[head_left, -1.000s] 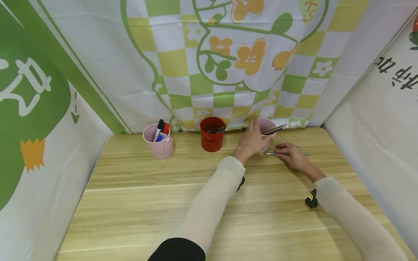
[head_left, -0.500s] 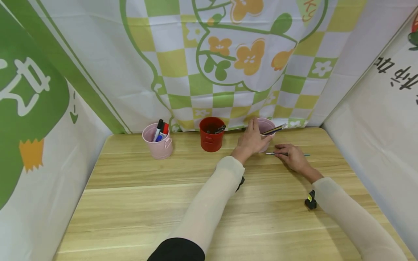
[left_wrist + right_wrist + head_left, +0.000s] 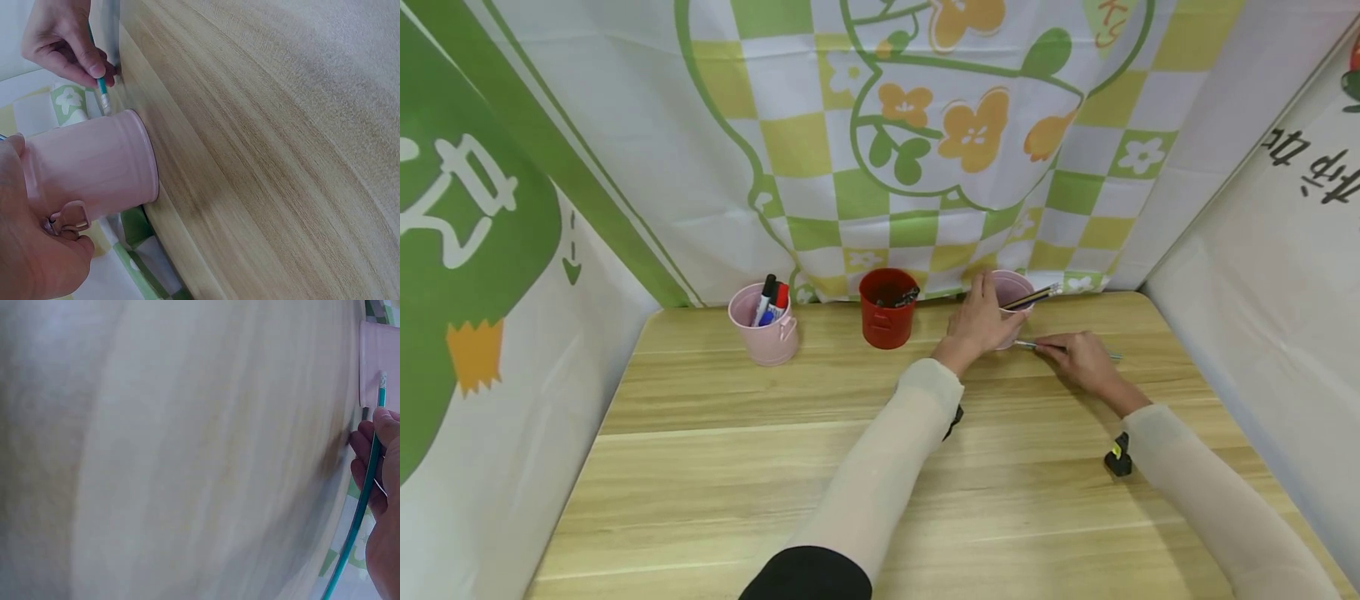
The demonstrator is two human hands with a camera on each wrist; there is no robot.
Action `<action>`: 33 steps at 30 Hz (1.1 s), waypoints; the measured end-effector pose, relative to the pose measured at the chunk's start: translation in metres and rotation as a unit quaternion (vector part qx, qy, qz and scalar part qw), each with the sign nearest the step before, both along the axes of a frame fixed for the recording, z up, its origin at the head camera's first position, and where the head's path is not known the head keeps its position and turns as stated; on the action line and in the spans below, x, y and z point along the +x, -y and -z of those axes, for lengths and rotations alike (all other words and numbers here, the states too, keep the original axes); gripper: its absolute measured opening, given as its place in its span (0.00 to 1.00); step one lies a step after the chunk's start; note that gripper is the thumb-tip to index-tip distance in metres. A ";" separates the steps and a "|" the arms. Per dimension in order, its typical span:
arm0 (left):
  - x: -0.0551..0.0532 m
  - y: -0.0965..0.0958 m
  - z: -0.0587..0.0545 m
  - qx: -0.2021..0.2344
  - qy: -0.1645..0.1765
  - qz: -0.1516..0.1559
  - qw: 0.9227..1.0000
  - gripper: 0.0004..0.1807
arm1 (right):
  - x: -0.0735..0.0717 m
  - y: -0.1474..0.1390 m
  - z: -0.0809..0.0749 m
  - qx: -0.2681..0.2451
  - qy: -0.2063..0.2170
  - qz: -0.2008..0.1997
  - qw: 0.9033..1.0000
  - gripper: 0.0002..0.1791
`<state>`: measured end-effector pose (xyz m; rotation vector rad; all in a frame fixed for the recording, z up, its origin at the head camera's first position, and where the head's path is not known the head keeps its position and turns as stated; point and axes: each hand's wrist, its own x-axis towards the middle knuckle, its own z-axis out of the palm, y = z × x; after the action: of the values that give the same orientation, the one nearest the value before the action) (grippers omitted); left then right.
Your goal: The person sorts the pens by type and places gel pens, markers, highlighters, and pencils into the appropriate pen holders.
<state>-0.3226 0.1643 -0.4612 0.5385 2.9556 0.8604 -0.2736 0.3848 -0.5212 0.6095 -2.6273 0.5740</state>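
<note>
In the head view my left hand (image 3: 976,323) holds the right-hand pink bucket (image 3: 94,162), its fingers and thumb around the upper part near the rim. Several pencils (image 3: 1033,297) lean inside that bucket toward the right. My right hand (image 3: 1081,360) pinches a teal pencil (image 3: 361,509) between thumb and fingers, just right of the bucket. In the right wrist view the pencil's pale eraser end points toward the bucket's wall. The left wrist view shows that end close beside the bucket's base; whether they touch I cannot tell.
A red bucket (image 3: 887,325) with dark items inside stands left of my left hand. Farther left is another pink bucket (image 3: 767,342) holding several markers (image 3: 771,302). All stand along the back of the wooden table (image 3: 737,483), against a patterned cloth (image 3: 865,200).
My right hand has shifted slightly right with the teal pencil, which now slants with its eraser end higher in the head view. My left hand and the buckets have stayed put.
</note>
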 end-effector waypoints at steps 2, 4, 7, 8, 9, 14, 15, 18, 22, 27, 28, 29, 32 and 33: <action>0.000 0.000 0.000 -0.002 0.000 -0.001 1.000 0.56 | 0.000 0.000 -0.002 0.002 0.000 0.001 1.000 0.07; 0.000 0.000 0.000 -0.005 0.002 0.000 1.000 0.56 | 0.000 0.000 -0.004 0.003 -0.002 -0.004 1.000 0.07; 0.001 0.000 -0.001 -0.006 0.001 0.000 1.000 0.56 | 0.000 0.000 -0.006 -0.002 -0.008 -0.016 1.000 0.07; 0.001 0.001 -0.001 -0.006 0.001 0.000 1.000 0.56 | 0.000 0.000 -0.007 -0.004 -0.011 -0.020 1.000 0.07; 0.001 0.001 -0.001 -0.005 0.000 0.000 1.000 0.56 | 0.000 -0.001 -0.007 -0.007 -0.013 -0.023 1.000 0.07; 0.000 0.001 -0.002 0.001 0.004 0.000 1.000 0.56 | 0.001 -0.002 -0.012 -0.006 -0.020 -0.021 1.000 0.07; 0.000 0.001 -0.001 0.001 0.005 0.000 1.000 0.57 | 0.002 -0.002 -0.013 -0.006 -0.021 -0.019 1.000 0.07; 0.000 0.001 -0.001 -0.001 0.007 -0.002 1.000 0.57 | 0.003 -0.002 -0.018 -0.006 -0.016 -0.014 1.000 0.07; 0.000 0.001 -0.001 -0.001 0.008 -0.002 1.000 0.57 | 0.006 -0.003 -0.025 -0.014 0.001 -0.010 1.000 0.06; -0.001 -0.001 0.000 -0.004 0.013 0.000 1.000 0.58 | 0.010 -0.007 -0.031 -0.039 0.022 -0.019 0.999 0.06; -0.001 -0.001 0.000 -0.004 0.013 -0.001 1.000 0.58 | 0.012 -0.007 -0.032 -0.051 0.029 -0.023 0.998 0.06; -0.002 -0.001 0.000 -0.003 0.014 -0.002 1.000 0.58 | 0.013 -0.008 -0.033 -0.063 0.036 -0.026 0.997 0.06; -0.002 -0.001 -0.001 -0.003 0.014 -0.002 1.000 0.57 | 0.015 -0.008 -0.038 -0.104 0.058 -0.035 0.992 0.06; -0.002 0.000 -0.001 -0.003 0.015 -0.002 1.000 0.57 | 0.016 -0.008 -0.040 -0.116 0.063 -0.036 0.991 0.06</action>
<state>-0.3245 0.1647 -0.4604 0.5150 2.9334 0.8512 -0.2573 0.3923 -0.4815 0.6142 -2.6097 0.9524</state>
